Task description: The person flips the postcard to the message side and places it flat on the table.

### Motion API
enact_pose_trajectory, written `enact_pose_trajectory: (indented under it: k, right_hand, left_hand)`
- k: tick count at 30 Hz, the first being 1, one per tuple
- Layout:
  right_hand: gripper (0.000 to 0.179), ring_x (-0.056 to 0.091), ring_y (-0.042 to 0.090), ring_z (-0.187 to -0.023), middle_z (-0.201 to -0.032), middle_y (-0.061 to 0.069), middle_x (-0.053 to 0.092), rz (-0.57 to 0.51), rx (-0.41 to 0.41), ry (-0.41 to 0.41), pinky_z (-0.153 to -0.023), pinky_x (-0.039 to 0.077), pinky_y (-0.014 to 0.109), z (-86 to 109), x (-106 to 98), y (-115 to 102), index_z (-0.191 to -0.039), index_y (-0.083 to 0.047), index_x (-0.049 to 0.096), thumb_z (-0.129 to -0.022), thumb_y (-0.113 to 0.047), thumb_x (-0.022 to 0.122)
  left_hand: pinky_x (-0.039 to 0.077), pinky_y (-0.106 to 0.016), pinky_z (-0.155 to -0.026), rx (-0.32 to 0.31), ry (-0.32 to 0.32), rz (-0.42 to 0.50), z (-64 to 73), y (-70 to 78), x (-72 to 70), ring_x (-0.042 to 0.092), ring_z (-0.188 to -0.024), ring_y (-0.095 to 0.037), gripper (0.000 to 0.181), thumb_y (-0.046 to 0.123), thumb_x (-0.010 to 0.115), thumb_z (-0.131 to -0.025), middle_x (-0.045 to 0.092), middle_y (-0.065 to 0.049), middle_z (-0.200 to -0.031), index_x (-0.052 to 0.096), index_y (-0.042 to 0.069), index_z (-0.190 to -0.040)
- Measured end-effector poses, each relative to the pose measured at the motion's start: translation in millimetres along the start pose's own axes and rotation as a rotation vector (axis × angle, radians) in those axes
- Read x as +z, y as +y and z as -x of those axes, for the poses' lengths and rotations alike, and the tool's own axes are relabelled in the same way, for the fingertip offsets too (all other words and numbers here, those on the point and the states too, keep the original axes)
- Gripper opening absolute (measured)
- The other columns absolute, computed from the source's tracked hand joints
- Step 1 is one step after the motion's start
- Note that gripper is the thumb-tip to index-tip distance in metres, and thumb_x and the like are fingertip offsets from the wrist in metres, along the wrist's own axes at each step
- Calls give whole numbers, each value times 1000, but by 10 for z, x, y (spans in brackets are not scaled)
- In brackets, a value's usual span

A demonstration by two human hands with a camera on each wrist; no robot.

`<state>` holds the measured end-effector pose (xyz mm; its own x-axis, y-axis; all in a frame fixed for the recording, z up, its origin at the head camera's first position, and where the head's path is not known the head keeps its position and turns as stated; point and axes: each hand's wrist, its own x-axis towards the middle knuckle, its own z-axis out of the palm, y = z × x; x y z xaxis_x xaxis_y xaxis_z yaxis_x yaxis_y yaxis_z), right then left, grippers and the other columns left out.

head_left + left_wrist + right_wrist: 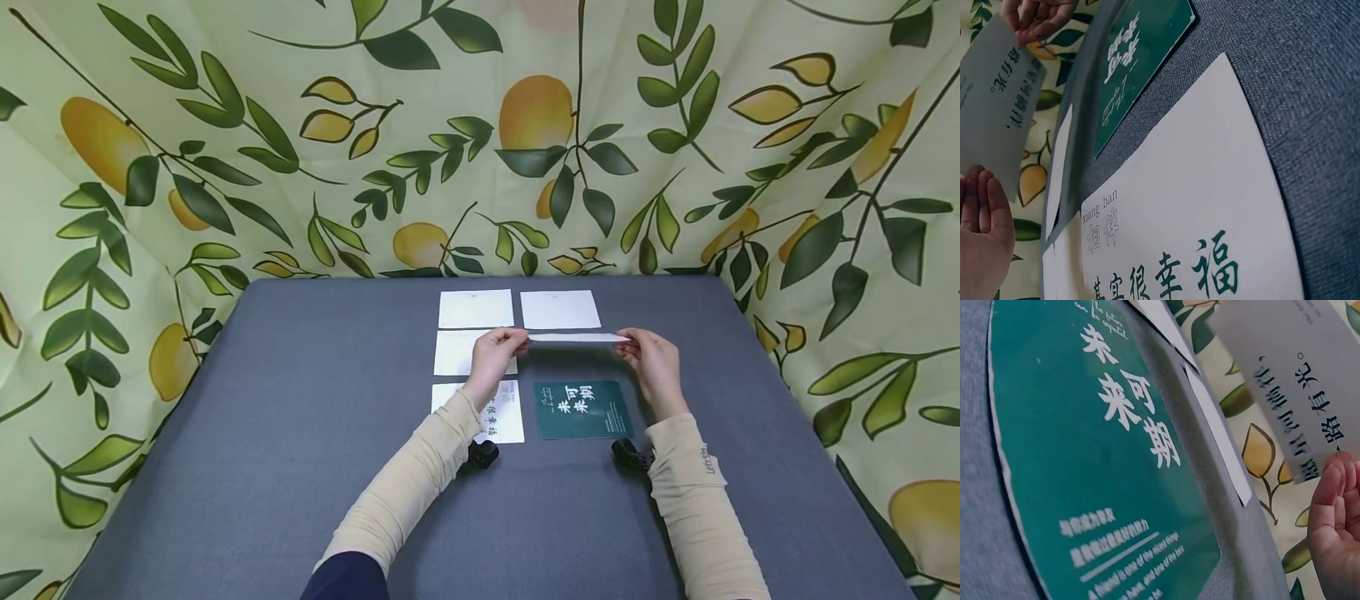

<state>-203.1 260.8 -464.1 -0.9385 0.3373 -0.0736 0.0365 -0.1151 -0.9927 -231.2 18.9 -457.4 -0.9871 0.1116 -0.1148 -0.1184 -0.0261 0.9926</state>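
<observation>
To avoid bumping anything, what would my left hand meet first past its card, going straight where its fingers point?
Probably your right hand, at the other end of the held card; depth is hard to judge here.

1. You are at a small curtained work place; whether it is in a home, an office or a studio, I cannot tell.
2. In front of you and at both sides hangs a pale fabric (pixel 450 92), printed with leaves and yellow fruits.
3. Your cloth-covered counter (pixel 315 417) is plain grey-blue, and printed cards (pixel 581 423) lie flat on it.
</observation>
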Motion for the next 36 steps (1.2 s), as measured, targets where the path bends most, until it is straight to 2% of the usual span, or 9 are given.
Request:
enact_pose_trajectory:
  k: [4,9,12,16,19,22,25,29,36]
  right_hand:
    - [26,59,4,-64,-75,-10,65,82,-4,20,-61,51,19,-64,-66,62,-88,-11,73,-84,-35,68]
    - [43,54,10,-74,-84,-8,63,374,-16,16,-63,45,24,-87,-74,35,-101,-5,71,-80,-43,70]
    - [44,50,11,-82,-93,-3,62,535,-23,3,-61,43,30,-81,-39,-17,-107,-4,68,-83,-41,67]
    - [37,53,13,-83,-100,10,65,644,-16,-35,-60,44,26,-93,-3,-16,-109,-1,66,-86,-29,65]
    - [34,55,20,-85,-103,18,65,736,-19,-74,-67,42,22,-96,10,0,-111,0,64,-88,-26,62]
    - [32,57,25,-89,-105,19,65,819,-15,-93,-68,41,24,-105,20,21,-111,-2,64,-89,-25,61]
    - [31,56,28,-92,-108,20,64,882,-24,-116,-72,43,30,-112,26,31,-112,-2,63,-89,-23,60]
    - [31,54,28,-91,-108,21,63,912,-6,-138,-75,43,35,-141,25,33,-112,-1,63,-89,-21,60]
    - [30,54,27,-89,-107,20,63,924,24,-157,-70,39,29,-187,31,40,-112,-1,63,-89,-21,60]
  left_hand:
    - [51,-36,-90,1,-22,-26,-1,6,0,65,-85,-13,21,17,62,-89,67,-12,-101,68,1,-101]
    - [51,-37,-88,21,-55,-102,-13,19,-8,63,-95,-26,20,15,63,-87,66,-14,-105,68,1,-102]
    - [50,-32,-81,40,-49,-198,-22,40,-5,62,-94,-28,20,15,63,-86,67,-13,-101,68,4,-101]
    - [47,-23,-72,60,-30,-315,-27,52,20,61,-85,-19,20,15,64,-84,67,-12,-95,69,4,-100]
    - [46,-20,-67,89,-32,-408,-34,33,50,59,-79,-14,20,13,63,-85,67,-11,-93,68,2,-101]
    - [45,-19,-64,143,-42,-534,-44,16,83,57,-75,-13,18,11,62,-86,67,-11,-91,68,1,-100]
    - [45,-19,-64,188,-58,-666,-55,15,114,59,-75,-14,16,10,62,-86,69,-10,-90,70,2,-98]
    - [48,-20,-68,239,-66,-812,-82,0,146,63,-80,-15,15,9,62,-86,71,-8,-91,71,3,-95]
    - [51,-23,-71,246,-78,-886,-110,-56,172,65,-86,-19,14,7,60,-86,72,-10,-93,72,2,-93]
